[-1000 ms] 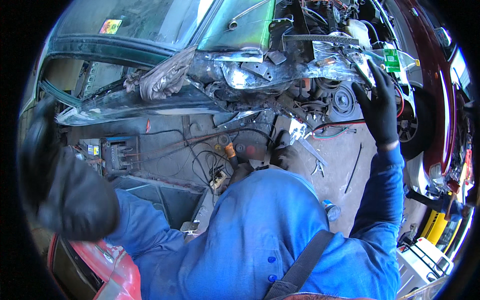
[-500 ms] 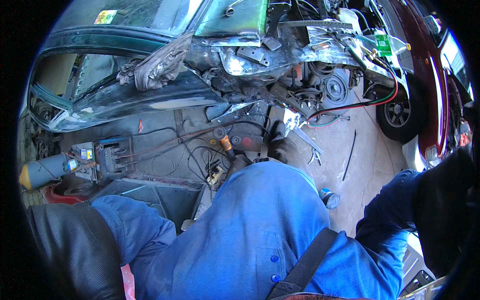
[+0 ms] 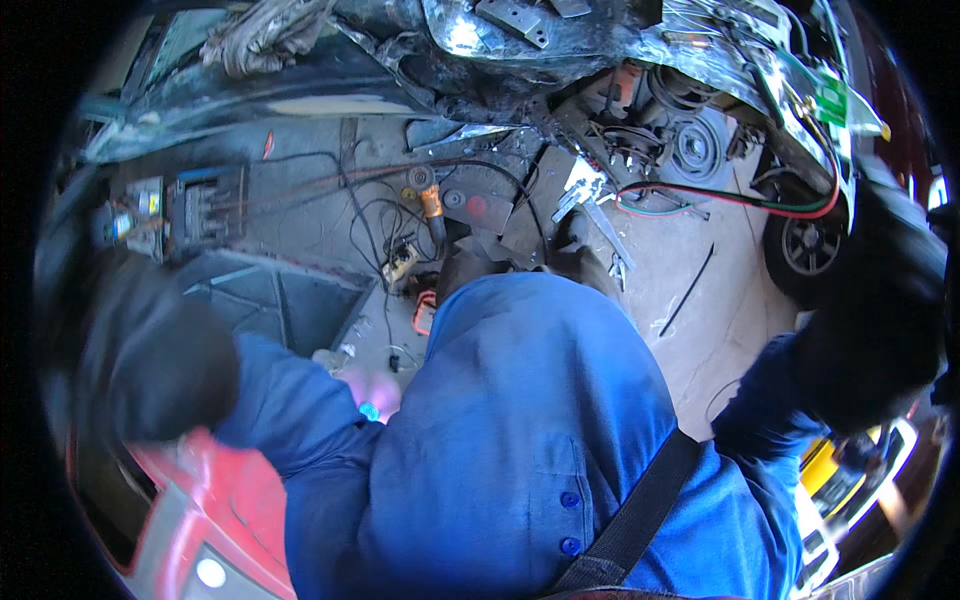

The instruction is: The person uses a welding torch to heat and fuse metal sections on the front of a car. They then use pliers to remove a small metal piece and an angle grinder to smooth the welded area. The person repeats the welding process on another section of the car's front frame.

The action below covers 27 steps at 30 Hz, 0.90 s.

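Note:
My left hand (image 3: 140,340), in a long black glove, is raised at the left and smeared by motion. At the far right my right hand (image 3: 880,290), also in a long black glove, is lifted near the picture's rim. The fingers of both are hidden in dark blur, so what they hold, if anything, does not show. Below, an angle grinder (image 3: 432,205) with an orange body rests on the floor by my feet. A pale metal strip (image 3: 605,232) lies to its right.
Ahead stands a stripped car body (image 3: 380,85) with an exposed wheel hub (image 3: 697,148). Red and green hoses (image 3: 740,200) loop from it. Cables (image 3: 360,230) and a dark panel (image 3: 275,295) lie at left. A red panel (image 3: 225,490) is at lower left, a wheel (image 3: 810,245) at right.
My view has tilted, and the car has shifted up in the picture. My left gloved arm has swung up and blurred. The red panel at lower left has come into view.

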{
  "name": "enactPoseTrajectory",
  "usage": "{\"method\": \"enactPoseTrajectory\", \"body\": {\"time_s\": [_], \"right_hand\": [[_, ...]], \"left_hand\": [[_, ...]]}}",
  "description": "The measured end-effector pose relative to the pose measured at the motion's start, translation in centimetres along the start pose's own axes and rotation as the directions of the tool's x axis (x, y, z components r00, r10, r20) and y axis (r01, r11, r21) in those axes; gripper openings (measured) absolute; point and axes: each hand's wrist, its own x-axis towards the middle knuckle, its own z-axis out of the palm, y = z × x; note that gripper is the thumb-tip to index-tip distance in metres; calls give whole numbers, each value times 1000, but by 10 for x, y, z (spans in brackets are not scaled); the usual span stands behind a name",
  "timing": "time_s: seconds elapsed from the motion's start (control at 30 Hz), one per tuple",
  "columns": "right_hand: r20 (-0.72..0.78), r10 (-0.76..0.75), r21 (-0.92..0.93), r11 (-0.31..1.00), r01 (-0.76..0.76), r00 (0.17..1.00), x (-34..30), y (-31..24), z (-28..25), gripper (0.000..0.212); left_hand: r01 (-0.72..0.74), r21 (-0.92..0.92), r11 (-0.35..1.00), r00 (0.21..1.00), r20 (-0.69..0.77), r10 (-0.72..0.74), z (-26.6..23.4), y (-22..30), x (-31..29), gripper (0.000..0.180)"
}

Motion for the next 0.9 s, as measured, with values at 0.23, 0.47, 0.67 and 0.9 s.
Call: {"method": "enactPoseTrajectory", "body": {"time_s": [0.23,0.47,0.67,0.9], "right_hand": [[492,510,99,772,-627,706,-159,153,78,24],[740,565,-212,710,-671,365,-297,203,109,32],[733,599,-351,739,-575,323,-356,240,148,36],[777,538,-339,795,-503,327,-348,237,191,35]], "left_hand": [[989,-16,-144,-145,-101,-984,56,-68,-377,44],[663,707,-248,-174,-176,-969,55,-80,-702,89],[382,846,-373,-347,-243,-906,68,-136,-783,123],[354,841,-408,-385,-267,-884,92,-173,-807,90]]}}
